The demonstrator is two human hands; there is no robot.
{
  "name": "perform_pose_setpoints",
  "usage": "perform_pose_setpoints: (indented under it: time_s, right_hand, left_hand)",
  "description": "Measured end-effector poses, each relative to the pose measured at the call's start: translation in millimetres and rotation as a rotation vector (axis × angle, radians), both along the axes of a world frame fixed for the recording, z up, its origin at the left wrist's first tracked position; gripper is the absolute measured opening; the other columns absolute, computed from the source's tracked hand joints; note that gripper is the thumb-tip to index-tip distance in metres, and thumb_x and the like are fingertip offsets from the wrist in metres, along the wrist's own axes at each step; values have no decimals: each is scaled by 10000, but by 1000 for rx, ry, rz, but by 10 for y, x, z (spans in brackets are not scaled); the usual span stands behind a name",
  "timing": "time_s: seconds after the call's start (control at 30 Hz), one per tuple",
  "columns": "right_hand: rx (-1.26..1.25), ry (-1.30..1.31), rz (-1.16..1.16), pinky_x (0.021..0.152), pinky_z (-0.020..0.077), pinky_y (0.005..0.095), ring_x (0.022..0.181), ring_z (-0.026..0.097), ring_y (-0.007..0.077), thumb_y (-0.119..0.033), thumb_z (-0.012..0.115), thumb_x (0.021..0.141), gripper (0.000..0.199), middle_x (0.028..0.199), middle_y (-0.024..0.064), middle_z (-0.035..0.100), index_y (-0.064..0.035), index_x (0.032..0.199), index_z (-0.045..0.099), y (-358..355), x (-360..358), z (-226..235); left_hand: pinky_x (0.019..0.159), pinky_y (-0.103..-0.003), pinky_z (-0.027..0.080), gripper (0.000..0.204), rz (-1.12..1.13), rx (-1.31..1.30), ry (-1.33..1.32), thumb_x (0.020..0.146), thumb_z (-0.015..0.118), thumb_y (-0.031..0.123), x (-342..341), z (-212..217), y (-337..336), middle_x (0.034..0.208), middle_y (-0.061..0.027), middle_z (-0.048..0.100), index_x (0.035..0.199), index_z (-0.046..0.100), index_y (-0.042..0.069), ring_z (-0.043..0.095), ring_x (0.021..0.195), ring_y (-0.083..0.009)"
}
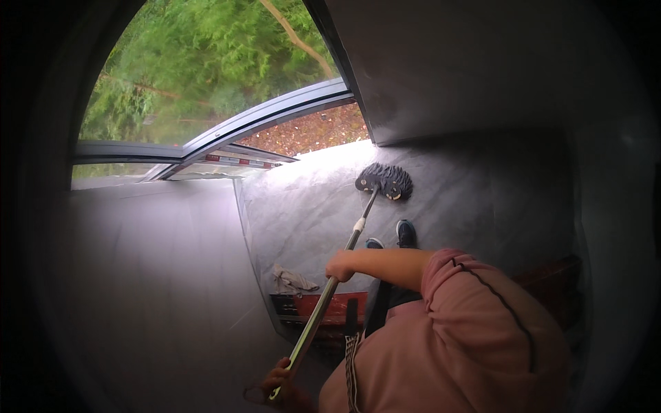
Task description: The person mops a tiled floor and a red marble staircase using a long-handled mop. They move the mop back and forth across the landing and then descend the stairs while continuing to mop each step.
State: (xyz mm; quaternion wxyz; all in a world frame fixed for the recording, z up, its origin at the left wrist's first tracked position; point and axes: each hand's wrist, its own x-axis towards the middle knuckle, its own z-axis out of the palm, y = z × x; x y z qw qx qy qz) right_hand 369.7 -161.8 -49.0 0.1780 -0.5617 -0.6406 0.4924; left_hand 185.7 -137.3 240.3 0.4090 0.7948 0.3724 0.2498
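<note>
A mop [318, 313] with a long, pale metallic handle runs slantwise from the lower left up to the floor. Its dark grey, shaggy mop head [385, 182] rests on the grey floor, beyond my shoes. My right hand [339, 266] wraps round the middle of the handle, with the forearm reaching across from the right. Down near the handle's lower end, my left hand [278, 378] is closed round it, partly in shadow. A white collar [359, 224] joins the handle to a thinner rod above my right hand.
A crumpled grey cloth [292, 280] lies by the left wall [158, 275], next to a red and black low surface [330, 308]. Ahead, a metal-framed window [268, 107] shows greenery outside. A dark wall [475, 69] rises at the right. My dark shoes [407, 234] stand behind the mop head.
</note>
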Motion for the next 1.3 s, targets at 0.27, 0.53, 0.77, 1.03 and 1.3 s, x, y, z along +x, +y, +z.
perform_pose_setpoints:
  time_s: [0.27, 0.53, 0.77, 1.03, 1.3]
  right_hand:
    - [33, -45, -107, 663, 418, 412, 812, 580, 256, -176, 521, 685, 179, 785, 54, 606, -168, 845, 600, -119, 243, 246]
    - [-27, -187, -134, 645, 460, 397, 793, 583, 258, -165, 538, 676, 179, 791, 58, 606, -165, 840, 610, 68, 509, -426]
    - [-20, -84, -229, 656, 451, 410, 792, 587, 262, -166, 546, 653, 172, 803, 65, 613, -170, 808, 620, -322, 458, -300]
    - [160, -208, -831, 671, 382, 385, 736, 562, 227, -174, 588, 571, 55, 688, 31, 577, -149, 620, 582, -845, 774, -13]
    - [-180, -454, -1311, 712, 407, 403, 783, 536, 276, -154, 611, 574, 70, 721, 121, 567, -99, 601, 576, -2640, 1061, -1424]
  left_hand:
    - [780, -364, 471, 60, -12, -103, -273, 791, 499, 71, 171, 193, -94, 753, -57, 514, 843, 519, 47, 493, 725, -177]
    - [807, -378, 428, 105, 66, -57, -153, 815, 466, 18, 94, -684, 130, 776, -107, 501, 724, 418, 39, 540, 815, -257]
    - [835, -385, 412, 81, 22, -90, -43, 805, 494, 32, 299, -692, 21, 843, -126, 513, 757, 428, 38, 523, 879, -263]
    - [867, -393, 393, 87, -259, -207, 44, 793, 526, 47, 1109, -964, 53, 919, -147, 527, 796, 440, 37, 503, 953, -269]
    - [899, -402, 374, 122, -600, -444, 271, 782, 558, 63, 1985, -1484, -608, 995, -169, 541, 834, 452, 37, 483, 1027, -276]
